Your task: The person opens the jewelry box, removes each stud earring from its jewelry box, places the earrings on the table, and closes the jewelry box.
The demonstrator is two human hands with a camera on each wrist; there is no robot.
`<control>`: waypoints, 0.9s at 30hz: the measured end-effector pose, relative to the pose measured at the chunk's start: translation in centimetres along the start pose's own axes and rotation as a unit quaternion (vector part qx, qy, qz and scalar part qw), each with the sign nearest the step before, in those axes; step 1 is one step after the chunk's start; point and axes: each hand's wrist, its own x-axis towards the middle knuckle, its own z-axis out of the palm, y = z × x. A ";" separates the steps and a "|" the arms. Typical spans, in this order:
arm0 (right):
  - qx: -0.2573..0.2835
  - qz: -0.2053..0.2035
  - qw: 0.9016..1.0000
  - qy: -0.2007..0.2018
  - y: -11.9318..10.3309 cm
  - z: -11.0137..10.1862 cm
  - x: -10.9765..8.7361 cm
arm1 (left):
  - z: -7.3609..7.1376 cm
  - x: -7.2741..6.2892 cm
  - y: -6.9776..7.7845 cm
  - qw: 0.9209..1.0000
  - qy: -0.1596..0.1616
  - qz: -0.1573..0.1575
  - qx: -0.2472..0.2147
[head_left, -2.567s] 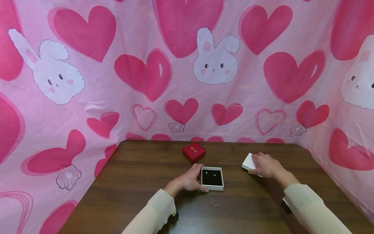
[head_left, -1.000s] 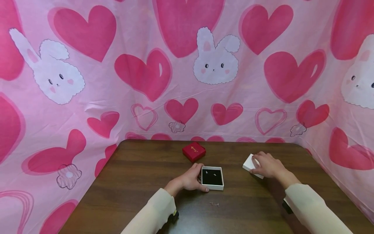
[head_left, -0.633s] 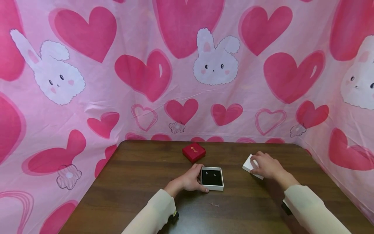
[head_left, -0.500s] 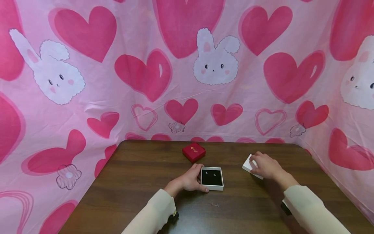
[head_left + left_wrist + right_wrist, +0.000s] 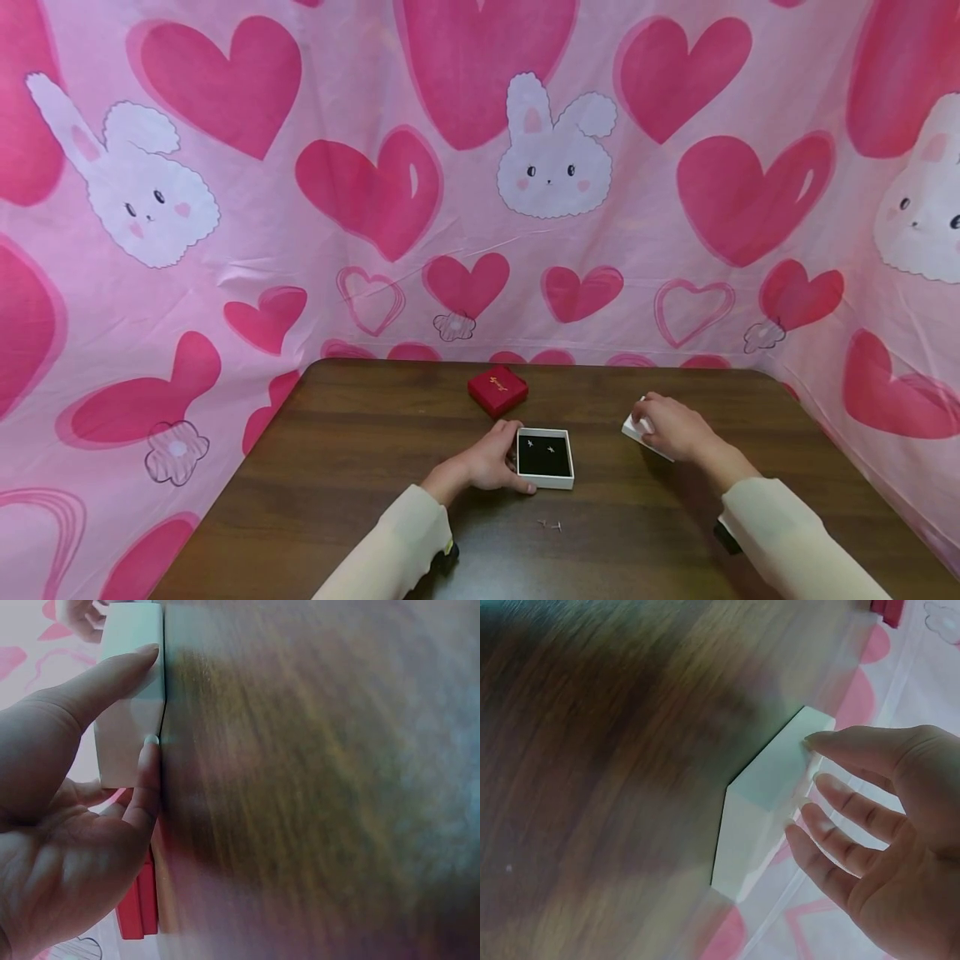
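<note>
My left hand [image 5: 491, 458] grips the left side of a small white jewelry box [image 5: 546, 482], its thumb along the front wall. On the box's black pad [image 5: 543, 463] sit two tiny silvery star-like earrings [image 5: 551, 449]. My right hand [image 5: 675, 427] reaches over a flat white box lid [image 5: 633, 430] lying on the table. In the right wrist view its thumb tip touches the lid's upper edge, the other fingers loosely bent beside it. What lies under those fingertips is hidden. Two thin stud-like pieces [image 5: 556, 527] lie on the table in front of the box.
A red box lid [image 5: 498, 390] with gold lettering rests behind the white box. The dark wooden table [image 5: 375, 400] is backed by a pink cloth [image 5: 465, 225] printed with hearts and rabbits.
My right hand has shifted slightly left over the white lid, covering more of it. My left hand, the white box and the stud-like pieces have stayed put.
</note>
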 end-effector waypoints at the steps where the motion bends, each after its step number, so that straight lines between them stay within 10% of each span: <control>1: 0.002 0.001 1.000 -0.001 -0.1 0.0 0.0 | 0.0 0.0 0.0 1.000 0.000 -0.001 0.001; 27: -0.022 -0.062 0.998 0.010 -4.7 -1.1 1.1 | 0.0 -0.1 0.3 1.000 0.004 0.001 0.000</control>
